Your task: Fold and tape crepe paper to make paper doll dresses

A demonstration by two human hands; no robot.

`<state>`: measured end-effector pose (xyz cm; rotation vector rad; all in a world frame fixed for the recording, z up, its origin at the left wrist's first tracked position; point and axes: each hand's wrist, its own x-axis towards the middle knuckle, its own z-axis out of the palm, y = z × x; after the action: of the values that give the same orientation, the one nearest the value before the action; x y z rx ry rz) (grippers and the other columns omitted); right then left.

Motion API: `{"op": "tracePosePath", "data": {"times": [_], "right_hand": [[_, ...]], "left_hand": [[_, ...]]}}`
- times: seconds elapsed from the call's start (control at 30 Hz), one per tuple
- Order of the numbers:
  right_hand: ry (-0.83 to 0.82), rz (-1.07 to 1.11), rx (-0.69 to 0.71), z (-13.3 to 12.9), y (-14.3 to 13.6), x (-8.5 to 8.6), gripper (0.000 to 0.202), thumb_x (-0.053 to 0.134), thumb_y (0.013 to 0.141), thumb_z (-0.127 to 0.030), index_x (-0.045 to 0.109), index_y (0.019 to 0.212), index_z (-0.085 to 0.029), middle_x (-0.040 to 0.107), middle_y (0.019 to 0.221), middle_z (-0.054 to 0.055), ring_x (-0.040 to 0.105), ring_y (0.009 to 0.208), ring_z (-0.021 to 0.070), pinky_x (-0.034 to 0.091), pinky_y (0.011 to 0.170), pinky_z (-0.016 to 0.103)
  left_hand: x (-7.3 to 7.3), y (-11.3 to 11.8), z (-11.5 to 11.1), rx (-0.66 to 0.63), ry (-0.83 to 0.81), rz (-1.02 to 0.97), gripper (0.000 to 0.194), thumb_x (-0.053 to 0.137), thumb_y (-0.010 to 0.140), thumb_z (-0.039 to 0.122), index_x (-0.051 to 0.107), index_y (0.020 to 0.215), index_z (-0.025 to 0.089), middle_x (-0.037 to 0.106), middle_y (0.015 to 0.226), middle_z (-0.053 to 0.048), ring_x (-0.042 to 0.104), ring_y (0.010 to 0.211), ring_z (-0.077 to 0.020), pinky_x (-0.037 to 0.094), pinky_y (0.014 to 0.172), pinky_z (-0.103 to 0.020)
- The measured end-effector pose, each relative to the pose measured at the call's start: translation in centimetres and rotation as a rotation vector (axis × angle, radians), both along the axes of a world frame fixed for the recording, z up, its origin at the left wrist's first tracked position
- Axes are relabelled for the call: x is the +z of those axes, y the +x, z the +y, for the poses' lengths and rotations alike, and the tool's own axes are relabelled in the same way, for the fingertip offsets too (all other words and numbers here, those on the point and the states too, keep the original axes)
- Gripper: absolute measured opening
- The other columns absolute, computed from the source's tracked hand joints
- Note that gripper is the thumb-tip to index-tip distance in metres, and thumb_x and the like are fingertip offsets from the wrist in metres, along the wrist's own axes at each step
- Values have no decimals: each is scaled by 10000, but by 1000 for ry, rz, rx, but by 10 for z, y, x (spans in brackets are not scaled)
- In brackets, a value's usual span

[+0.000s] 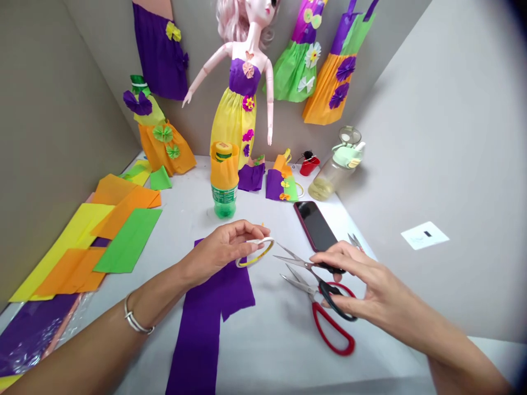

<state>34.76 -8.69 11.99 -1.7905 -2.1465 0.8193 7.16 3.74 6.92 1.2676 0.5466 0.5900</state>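
Observation:
My left hand pinches a thin roll of tape, white outside with a yellow inner ring, over a sheet of purple paper. In my right hand are black-handled scissors, their blades parted and pointing left toward the tape roll. The blades and the tape do not clearly touch. Beneath them lie red-handled scissors, also with parted blades, on the white table.
A green bottle wrapped in orange paper stands behind my left hand. A phone and a water bottle are at the right. Coloured paper sheets lie at the left. Behind stands a doll among hanging paper dresses.

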Motion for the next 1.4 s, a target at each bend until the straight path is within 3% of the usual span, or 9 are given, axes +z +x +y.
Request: {"op": "tracePosePath", "data": {"times": [0.17, 0.5, 0.77, 1.0, 1.17, 1.4], "right_hand": [[19, 7, -11, 1, 1, -3, 474, 578, 849, -171, 555, 1282, -361, 582, 1081, 47, 621, 868, 192, 533, 644, 284], [217, -166, 62, 1, -9, -2, 398, 605, 879, -251, 564, 1264, -342, 577, 1095, 36, 609, 869, 191, 512, 778, 328], [257, -246, 103, 6, -24, 3, 318, 621, 889, -271, 584, 1200, -324, 588, 1005, 19, 595, 701, 155, 482, 750, 327], [227, -212, 118, 12, -26, 5, 257, 579, 909, -259, 617, 1154, -327, 547, 845, -16, 541, 582, 116, 413, 563, 242], [334, -286, 147, 10, -23, 0, 238, 528, 928, -257, 634, 1136, -303, 541, 805, -6, 535, 627, 143, 399, 588, 252], [218, -307, 131, 6, -42, 1, 446, 648, 824, -249, 542, 1254, -300, 580, 1014, 41, 599, 844, 218, 499, 746, 339]], "left_hand": [[-1, 3, -2, 21, 13, -37, 80, 637, 882, 225, 623, 948, 182, 578, 1384, -105, 466, 1355, -263, 307, 1121, -414], [2, 8, -3, 26, -49, -46, 103, 661, 879, 244, 614, 837, 164, 591, 1347, -111, 497, 1335, -264, 345, 1115, -428], [2, 17, -4, 11, -17, -62, 82, 675, 867, 228, 630, 841, 165, 606, 1312, -100, 522, 1306, -259, 358, 1108, -416], [1, 24, -4, 5, 4, -59, 77, 674, 855, 237, 652, 827, 168, 632, 1278, -102, 479, 1336, -269, 358, 1102, -420], [-3, 29, -3, 15, -37, -75, 96, 694, 836, 248, 667, 803, 162, 652, 1250, -105, 477, 1335, -275, 331, 1118, -435], [1, 29, -3, 40, -116, -95, 101, 697, 838, 243, 674, 798, 154, 652, 1265, -98, 524, 1286, -256, 317, 1134, -425]]}}
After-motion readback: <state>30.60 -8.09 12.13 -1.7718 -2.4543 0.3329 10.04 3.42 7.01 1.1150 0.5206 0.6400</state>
